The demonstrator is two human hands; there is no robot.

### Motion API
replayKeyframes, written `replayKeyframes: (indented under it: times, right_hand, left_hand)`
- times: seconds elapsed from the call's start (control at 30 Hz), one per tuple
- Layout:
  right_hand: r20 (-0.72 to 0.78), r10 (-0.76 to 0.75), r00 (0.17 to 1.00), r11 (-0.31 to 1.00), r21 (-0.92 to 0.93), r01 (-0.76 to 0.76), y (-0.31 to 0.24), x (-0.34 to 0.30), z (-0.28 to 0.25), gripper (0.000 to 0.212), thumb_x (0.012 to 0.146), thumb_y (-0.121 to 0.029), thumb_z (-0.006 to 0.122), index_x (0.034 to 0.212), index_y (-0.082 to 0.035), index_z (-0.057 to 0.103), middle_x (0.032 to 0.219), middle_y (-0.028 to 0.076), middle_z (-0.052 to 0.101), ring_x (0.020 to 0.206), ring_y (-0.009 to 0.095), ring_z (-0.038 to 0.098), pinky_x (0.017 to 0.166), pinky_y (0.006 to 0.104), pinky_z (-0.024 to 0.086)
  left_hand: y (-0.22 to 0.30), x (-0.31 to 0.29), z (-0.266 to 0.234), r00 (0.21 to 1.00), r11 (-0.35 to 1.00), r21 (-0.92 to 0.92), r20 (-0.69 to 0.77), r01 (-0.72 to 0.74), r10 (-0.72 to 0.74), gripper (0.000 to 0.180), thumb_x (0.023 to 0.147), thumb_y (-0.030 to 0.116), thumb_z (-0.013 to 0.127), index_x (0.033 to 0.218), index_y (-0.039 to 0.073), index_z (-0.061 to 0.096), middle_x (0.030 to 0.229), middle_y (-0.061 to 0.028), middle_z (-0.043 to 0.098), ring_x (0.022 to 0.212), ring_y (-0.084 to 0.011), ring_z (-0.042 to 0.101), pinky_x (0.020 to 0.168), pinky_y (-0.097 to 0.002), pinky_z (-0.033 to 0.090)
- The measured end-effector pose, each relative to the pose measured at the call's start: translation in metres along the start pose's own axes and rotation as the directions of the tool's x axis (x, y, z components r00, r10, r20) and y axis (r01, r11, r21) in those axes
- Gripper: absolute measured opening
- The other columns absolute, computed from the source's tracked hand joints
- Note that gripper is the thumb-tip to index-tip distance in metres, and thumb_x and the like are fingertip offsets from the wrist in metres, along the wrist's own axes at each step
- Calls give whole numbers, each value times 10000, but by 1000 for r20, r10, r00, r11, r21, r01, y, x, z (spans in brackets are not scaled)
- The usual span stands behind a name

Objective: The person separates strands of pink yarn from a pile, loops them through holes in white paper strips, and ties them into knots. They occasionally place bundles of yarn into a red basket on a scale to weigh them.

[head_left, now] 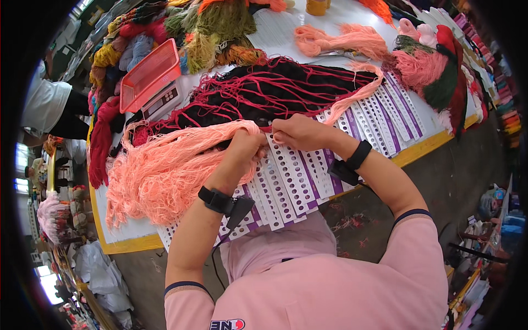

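Observation:
A big bundle of loose peach yarn (pixel 159 176) spreads over the left front of the table. At its right end my left hand (pixel 247 149) is closed, with strands running up against its knuckles and fingers. Close beside it, my right hand (pixel 300 132) is closed in a pinch; whatever lies between its fingertips is too small to make out. Below both hands lie rows of white cards with punched holes and purple bands (pixel 280 190). Just beyond them stretches black and crimson yarn (pixel 264 88), with a thinner peach strand (pixel 357 99) across its right end.
A red tray (pixel 148 74) sits on a scale (pixel 163 103) at the left. Piled olive and orange yarn (pixel 220 27), another peach hank (pixel 341 41) and pink and green skeins (pixel 426 71) lie farther back. The yellow table edge (pixel 434 148) runs along the right front.

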State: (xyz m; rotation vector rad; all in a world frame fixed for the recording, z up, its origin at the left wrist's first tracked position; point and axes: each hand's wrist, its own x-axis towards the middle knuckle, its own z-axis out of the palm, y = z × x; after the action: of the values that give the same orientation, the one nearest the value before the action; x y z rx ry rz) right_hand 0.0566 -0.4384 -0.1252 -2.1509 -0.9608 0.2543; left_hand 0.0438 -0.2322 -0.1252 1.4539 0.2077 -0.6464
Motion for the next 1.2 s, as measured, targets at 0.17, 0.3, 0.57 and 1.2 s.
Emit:
replayKeyframes:
  times: [0.17, 0.3, 0.57, 1.2]
  right_hand:
    - [55, 5, 998, 981, -194, 5, 0, 16, 2, 111, 888, -133, 563, 853, -29, 549, 640, 141, 600, 597, 351, 613, 578, 426, 464]
    - [-94, -33, 995, 994, -109, 22, 6, 14, 6, 92, 870, -116, 581, 867, -26, 561, 661, 149, 620, 618, 364, 621, 583, 417, 479]
    - [149, 168, 974, 977, 108, -185, 4, 18, -8, 147, 922, -163, 604, 900, -21, 571, 712, 95, 671, 587, 201, 661, 553, 331, 496]
    - [16, 248, 969, 967, -58, -247, -1, 9, 0, 251, 852, -289, 669, 900, -47, 626, 753, 145, 664, 759, 337, 658, 668, 428, 484]
  left_hand:
    - [-8, 5, -8, 994, 999, -43, 104, -29, 33, 26, 821, -22, 608, 806, -2, 600, 649, -26, 560, 501, -94, 512, 431, -233, 343]
    - [-8, 5, -3, 995, 997, 28, 78, -71, 68, 63, 826, -58, 588, 850, -1, 598, 682, -17, 570, 506, -81, 515, 421, -221, 339]
    - [-12, 8, 1, 996, 989, 127, -45, -73, 79, 76, 793, -26, 612, 861, 6, 608, 690, -22, 593, 495, -89, 519, 411, -229, 349]
    - [0, -28, -25, 990, 986, 96, -25, -136, 139, 240, 934, 200, 619, 947, -21, 710, 795, -60, 689, 566, -55, 522, 494, -211, 390]
